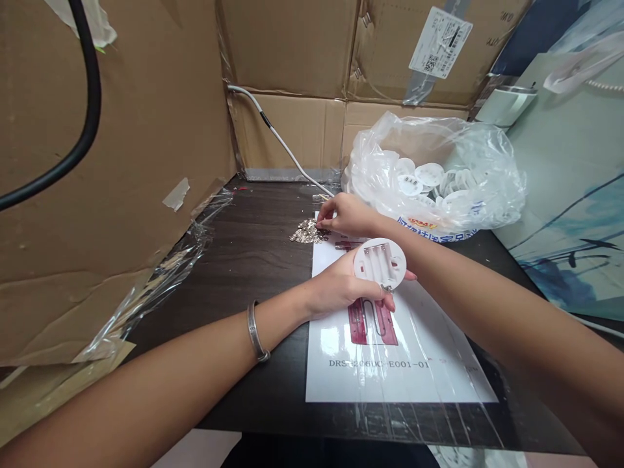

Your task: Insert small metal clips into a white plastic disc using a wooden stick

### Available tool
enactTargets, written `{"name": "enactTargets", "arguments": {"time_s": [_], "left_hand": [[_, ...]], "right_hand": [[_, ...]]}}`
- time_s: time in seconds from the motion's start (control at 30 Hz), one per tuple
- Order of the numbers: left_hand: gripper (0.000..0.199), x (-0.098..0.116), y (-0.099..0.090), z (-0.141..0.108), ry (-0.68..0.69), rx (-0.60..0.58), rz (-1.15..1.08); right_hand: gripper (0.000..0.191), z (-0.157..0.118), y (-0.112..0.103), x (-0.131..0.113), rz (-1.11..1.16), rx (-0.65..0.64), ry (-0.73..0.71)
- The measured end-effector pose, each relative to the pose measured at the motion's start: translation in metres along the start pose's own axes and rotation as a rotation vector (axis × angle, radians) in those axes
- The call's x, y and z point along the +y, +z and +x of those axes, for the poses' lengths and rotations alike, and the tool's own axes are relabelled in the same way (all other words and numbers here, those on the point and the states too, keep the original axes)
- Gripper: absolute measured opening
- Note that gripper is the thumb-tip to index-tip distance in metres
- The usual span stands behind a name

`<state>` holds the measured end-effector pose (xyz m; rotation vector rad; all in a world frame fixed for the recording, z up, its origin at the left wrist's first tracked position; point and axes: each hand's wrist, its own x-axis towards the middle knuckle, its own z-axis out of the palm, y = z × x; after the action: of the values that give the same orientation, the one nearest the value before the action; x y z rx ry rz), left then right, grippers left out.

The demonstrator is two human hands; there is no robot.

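My left hand (pixel 338 284) grips a round white plastic battery case (pixel 380 261), thumb across its lower edge. Its inner side faces up, showing battery slots with small metal pieces at the far ends. By my thumb, a shiny bit of metal (pixel 387 288) sits at the case's rim. Farther back, my right hand (pixel 351 214) has its fingertips pinched together at the right edge of a heap of small metal contact pieces (pixel 307 232). Whatever is between those fingertips is too small to make out.
Behind my right hand stands a clear plastic bag (pixel 502 162) of round white parts. A printed sheet (pixel 331 383) lies taped under my hands on the dark table (pixel 234 260). Cardboard walls (pixel 160 130) rise left and behind; a white cable (pixel 287 146) runs down the back.
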<state>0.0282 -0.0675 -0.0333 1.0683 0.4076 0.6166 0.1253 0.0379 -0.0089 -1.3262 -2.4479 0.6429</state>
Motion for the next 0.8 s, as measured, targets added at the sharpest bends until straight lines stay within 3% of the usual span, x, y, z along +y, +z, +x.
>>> {"name": "enactTargets", "arguments": {"time_s": [0.3,0.8], "left_hand": [[0.045,-0.0005,0.0000,0.0003,0.002,0.008,-0.002],[0.039,-0.0010,-0.0005,0.0002,0.010,0.035,-0.018]], "right_hand": [[0.020,-0.0024,-0.0005,0.0036,0.017,0.004,-0.026],[0.017,0.0042,0.0061,0.0056,-0.017,0.029,-0.068]]}}
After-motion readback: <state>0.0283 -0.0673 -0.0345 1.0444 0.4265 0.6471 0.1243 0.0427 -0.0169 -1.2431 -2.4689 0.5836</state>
